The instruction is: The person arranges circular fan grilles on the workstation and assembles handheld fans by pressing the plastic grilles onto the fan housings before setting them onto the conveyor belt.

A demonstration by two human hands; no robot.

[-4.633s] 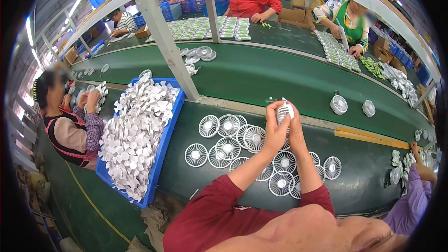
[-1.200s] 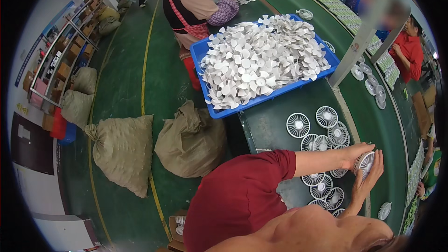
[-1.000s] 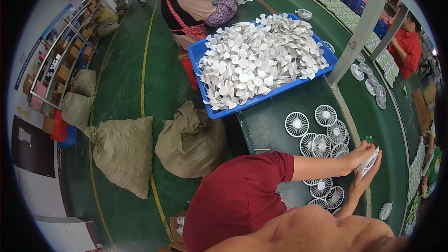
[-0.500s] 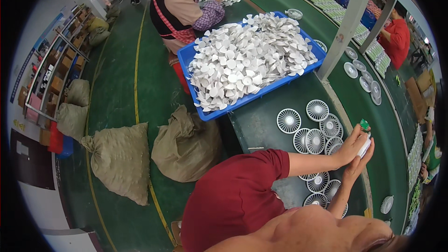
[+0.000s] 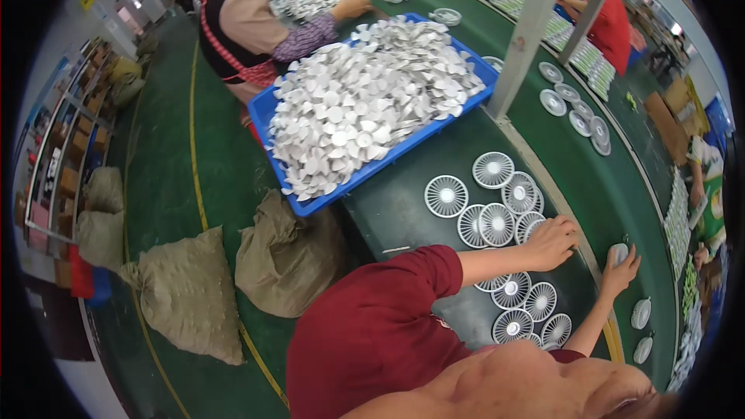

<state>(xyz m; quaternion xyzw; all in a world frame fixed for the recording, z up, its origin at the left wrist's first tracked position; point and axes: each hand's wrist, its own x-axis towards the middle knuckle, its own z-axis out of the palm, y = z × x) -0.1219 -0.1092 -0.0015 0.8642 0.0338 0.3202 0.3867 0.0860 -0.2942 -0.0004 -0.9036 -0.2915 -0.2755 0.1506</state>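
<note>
1. The left hand (image 5: 552, 240) rests, fingers curled, on the white fan grilles (image 5: 497, 221) clustered on the green table (image 5: 403, 209); whether its grip has closed on one, I cannot tell.
2. The right hand (image 5: 621, 271), fingers spread, presses a small white part (image 5: 618, 253) just right of the grilles, at the table's yellow strip.
3. The blue tray (image 5: 268, 112) of parts lies well beyond.

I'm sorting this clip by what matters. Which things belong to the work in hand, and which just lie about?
In hand:
- left hand on the round white fan grilles
- right hand at a small white part

Lying about:
- blue tray of white fan blades
- sacks on the floor
</note>
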